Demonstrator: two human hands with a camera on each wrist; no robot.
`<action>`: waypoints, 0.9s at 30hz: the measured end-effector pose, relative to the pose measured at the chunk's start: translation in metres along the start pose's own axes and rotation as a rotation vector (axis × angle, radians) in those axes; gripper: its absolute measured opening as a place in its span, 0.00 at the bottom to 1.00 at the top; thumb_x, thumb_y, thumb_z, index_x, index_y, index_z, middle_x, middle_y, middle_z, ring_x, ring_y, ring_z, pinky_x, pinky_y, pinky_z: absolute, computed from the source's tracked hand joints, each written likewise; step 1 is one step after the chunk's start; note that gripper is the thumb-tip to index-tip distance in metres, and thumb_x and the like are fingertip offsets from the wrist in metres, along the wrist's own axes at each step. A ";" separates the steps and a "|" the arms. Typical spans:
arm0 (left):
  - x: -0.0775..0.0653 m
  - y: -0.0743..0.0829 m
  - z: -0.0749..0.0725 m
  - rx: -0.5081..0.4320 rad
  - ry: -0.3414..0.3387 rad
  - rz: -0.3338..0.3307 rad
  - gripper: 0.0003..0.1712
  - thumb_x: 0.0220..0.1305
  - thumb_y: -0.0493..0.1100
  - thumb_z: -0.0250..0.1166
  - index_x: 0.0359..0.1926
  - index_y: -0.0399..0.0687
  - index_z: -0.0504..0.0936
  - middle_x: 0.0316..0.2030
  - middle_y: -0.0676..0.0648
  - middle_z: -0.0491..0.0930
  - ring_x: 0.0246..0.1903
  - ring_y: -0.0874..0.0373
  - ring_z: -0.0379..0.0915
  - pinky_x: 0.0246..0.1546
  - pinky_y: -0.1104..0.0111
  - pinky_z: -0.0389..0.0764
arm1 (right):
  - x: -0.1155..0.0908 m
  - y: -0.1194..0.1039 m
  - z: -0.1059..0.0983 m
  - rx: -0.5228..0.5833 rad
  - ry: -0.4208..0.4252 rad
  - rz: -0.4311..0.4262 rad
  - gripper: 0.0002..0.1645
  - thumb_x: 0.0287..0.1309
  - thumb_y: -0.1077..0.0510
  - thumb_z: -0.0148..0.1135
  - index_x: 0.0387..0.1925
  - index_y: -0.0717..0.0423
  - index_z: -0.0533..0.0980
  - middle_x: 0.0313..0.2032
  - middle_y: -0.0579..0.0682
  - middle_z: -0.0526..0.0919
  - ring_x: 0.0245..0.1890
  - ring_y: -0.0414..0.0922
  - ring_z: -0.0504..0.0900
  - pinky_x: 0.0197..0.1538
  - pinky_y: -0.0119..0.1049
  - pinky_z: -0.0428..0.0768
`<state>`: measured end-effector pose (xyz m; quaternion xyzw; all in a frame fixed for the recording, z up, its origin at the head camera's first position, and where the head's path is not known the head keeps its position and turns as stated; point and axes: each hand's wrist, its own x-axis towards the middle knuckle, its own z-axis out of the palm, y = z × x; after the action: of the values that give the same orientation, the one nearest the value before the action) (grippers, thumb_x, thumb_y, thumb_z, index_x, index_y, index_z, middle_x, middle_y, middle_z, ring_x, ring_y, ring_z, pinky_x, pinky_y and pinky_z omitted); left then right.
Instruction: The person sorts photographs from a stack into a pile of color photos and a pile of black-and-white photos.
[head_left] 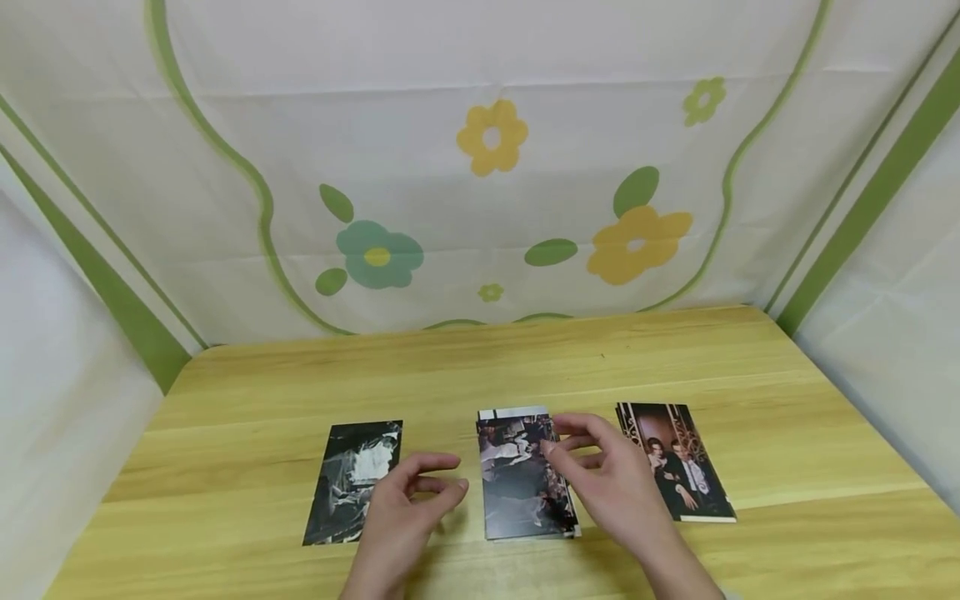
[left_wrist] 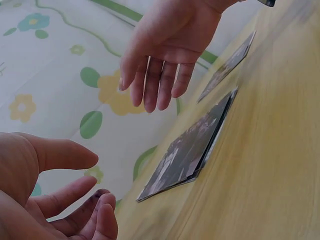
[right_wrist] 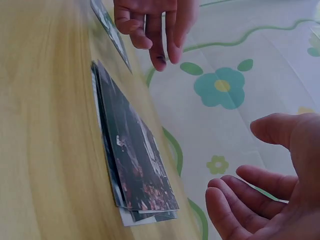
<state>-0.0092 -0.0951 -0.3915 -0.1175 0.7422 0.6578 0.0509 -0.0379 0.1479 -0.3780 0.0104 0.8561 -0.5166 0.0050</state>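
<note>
In the head view a stack of photo cards [head_left: 521, 492] lies on the wooden table between the two hands; its top picture is dark, and lower cards stick out at the edges. My right hand [head_left: 611, 483] hovers at the stack's right side, thumb and fingers parted and holding nothing. My left hand [head_left: 408, 512] is held over the table between the stack and a dark photo card [head_left: 341, 487] on the left, overlapping that card's edge, its fingers loosely bent around air. In the right wrist view the stack [right_wrist: 132, 145] sits apart from the right hand [right_wrist: 280, 185].
To the right lies another small pile of photo cards [head_left: 667, 446], the top one picturing two people. A wooden table [head_left: 247, 400] carries everything. Behind it hangs a white cloth [head_left: 480, 50] printed with flowers, and white cloth walls stand on both sides.
</note>
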 end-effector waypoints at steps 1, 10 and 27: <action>0.000 -0.001 0.000 -0.004 -0.002 -0.004 0.21 0.60 0.37 0.78 0.55 0.41 0.87 0.52 0.42 0.86 0.43 0.56 0.80 0.32 0.68 0.82 | 0.000 0.000 0.000 -0.005 -0.007 0.009 0.27 0.65 0.47 0.76 0.63 0.46 0.82 0.52 0.47 0.89 0.48 0.42 0.87 0.52 0.33 0.86; 0.004 -0.005 0.004 -0.034 -0.005 -0.024 0.22 0.61 0.36 0.77 0.57 0.40 0.85 0.55 0.43 0.86 0.45 0.57 0.81 0.39 0.67 0.86 | 0.003 0.007 -0.009 -0.016 -0.015 0.007 0.31 0.63 0.54 0.78 0.65 0.52 0.79 0.60 0.50 0.87 0.55 0.45 0.88 0.54 0.31 0.87; 0.003 -0.009 0.010 -0.069 -0.037 0.009 0.22 0.64 0.35 0.75 0.59 0.37 0.83 0.59 0.40 0.85 0.50 0.55 0.84 0.47 0.71 0.86 | 0.005 0.015 -0.005 -0.070 -0.053 0.045 0.35 0.56 0.52 0.83 0.64 0.53 0.80 0.58 0.51 0.87 0.57 0.47 0.85 0.51 0.27 0.86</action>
<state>-0.0107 -0.0866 -0.4023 -0.1038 0.7186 0.6852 0.0576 -0.0430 0.1599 -0.3888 0.0158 0.8727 -0.4864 0.0396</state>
